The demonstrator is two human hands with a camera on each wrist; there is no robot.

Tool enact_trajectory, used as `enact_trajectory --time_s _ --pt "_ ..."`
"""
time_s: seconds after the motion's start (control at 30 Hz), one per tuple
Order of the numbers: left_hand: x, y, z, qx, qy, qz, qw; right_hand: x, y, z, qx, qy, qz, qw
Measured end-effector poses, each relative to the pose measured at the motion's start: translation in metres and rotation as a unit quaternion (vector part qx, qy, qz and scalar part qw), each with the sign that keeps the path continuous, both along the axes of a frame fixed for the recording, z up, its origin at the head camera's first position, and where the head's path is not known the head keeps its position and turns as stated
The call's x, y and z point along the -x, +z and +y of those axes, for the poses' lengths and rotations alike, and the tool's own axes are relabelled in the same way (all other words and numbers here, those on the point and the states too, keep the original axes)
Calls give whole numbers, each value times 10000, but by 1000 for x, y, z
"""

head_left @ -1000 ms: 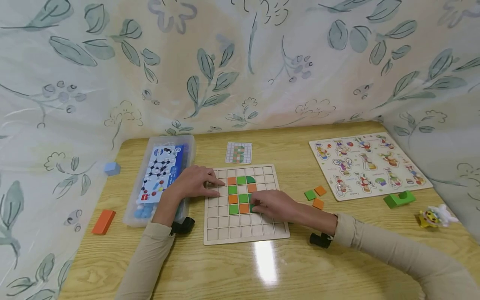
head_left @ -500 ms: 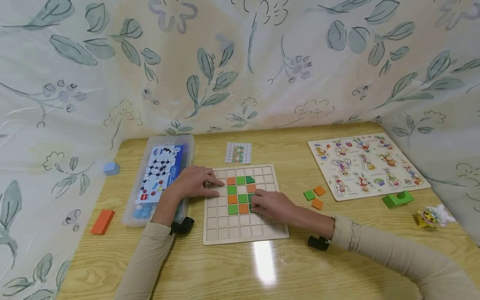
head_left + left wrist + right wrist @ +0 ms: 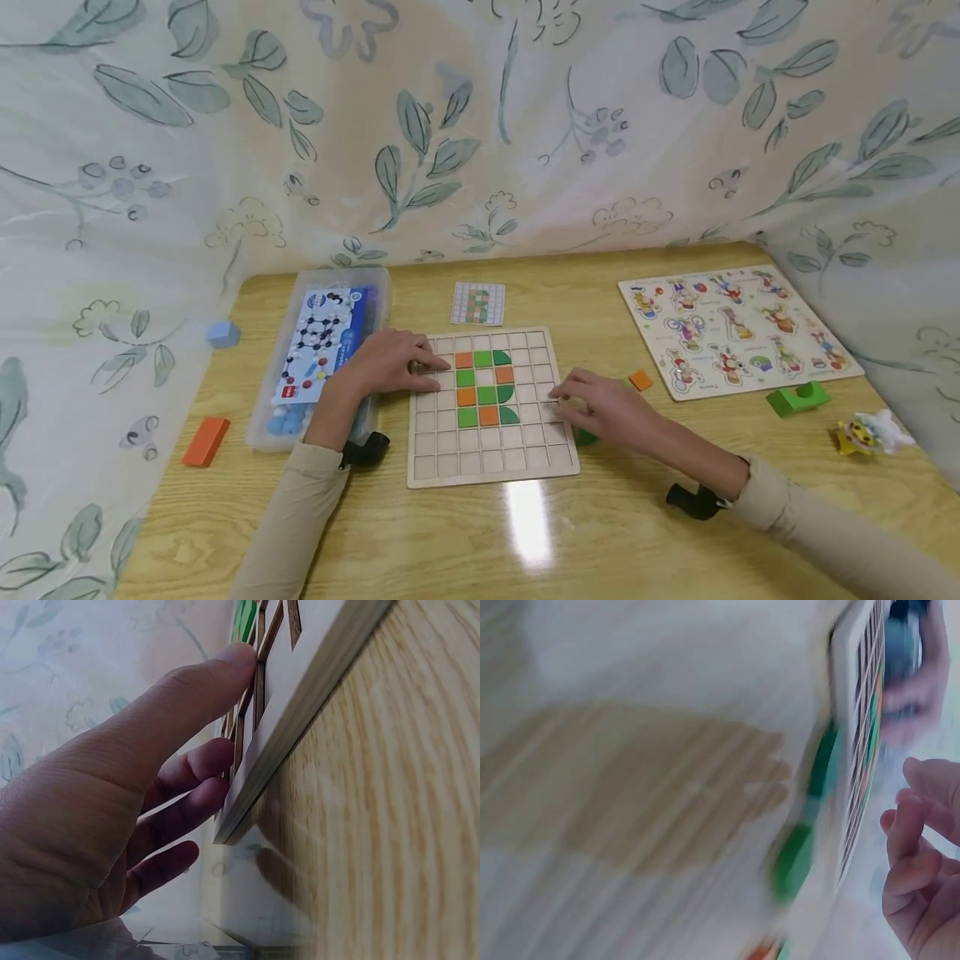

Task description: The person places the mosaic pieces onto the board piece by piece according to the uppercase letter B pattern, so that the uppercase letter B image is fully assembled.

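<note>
A wooden grid board (image 3: 491,463) lies on the table with orange and light green square tiles (image 3: 467,377) in its cells. Dark green rounded tiles (image 3: 508,414) fill part of the pattern's right column. My left hand (image 3: 390,363) rests at the board's left edge, thumb and fingers apart; in the left wrist view the thumb (image 3: 202,686) touches the board. Over the right edge hovers my right hand (image 3: 611,408), loosely bent and holding nothing. Beneath it a dark green piece (image 3: 585,437) lies by the board; the right wrist view, blurred, shows another green piece (image 3: 793,862).
A small pattern card (image 3: 477,304) lies behind the board. Left stands a clear plastic box (image 3: 258,433), with a blue block (image 3: 223,335) and an orange block (image 3: 206,442). Right are an orange tile (image 3: 641,380), a picture puzzle (image 3: 705,321), a green block (image 3: 798,399) and a toy (image 3: 862,435).
My right hand has let go of the dark green rounded tile in the right column and moved right, to the board's edge, partly covering the loose tiles. My left hand has stayed put.
</note>
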State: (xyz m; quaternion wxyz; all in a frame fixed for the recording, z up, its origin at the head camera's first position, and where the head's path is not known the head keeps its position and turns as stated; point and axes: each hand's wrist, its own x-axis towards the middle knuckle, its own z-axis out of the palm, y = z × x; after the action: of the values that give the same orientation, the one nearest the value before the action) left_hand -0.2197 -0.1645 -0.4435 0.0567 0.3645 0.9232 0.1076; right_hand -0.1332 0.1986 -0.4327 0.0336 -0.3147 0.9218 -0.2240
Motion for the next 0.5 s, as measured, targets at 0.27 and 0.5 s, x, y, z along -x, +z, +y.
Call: enact_trajectory --time_s 0.27,0.5 --pt "2 4 0 18 -52 6 10000 -3 -10 55 448 -559 -657 9953" --pt "1 3 1 23 -28 -14 10000 -18 -16 65 243 -392 -543 9975"
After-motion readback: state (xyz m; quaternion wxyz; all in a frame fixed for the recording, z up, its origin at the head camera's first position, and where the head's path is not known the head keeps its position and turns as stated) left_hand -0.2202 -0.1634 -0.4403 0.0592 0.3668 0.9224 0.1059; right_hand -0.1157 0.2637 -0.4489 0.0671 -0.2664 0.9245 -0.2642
